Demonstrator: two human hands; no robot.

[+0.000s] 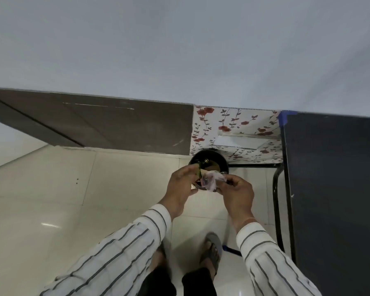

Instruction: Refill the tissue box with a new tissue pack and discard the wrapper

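Both hands are pinching the crumpled wrapper (212, 180) between us, left hand (181, 186) and right hand (238, 192) each gripping a side. We're holding it right above the black bin (217, 162), so dropping straight down looks easiest.

Place: a plain indoor room where I stand, likely a home.
Floor: glossy cream floor tiles (51, 189).
Wall: bare pale wall (179, 39), dark brown skirting (94, 122).
Furnishing: black metal-legged table (333, 178), rose-patterned floral covering (233, 122).
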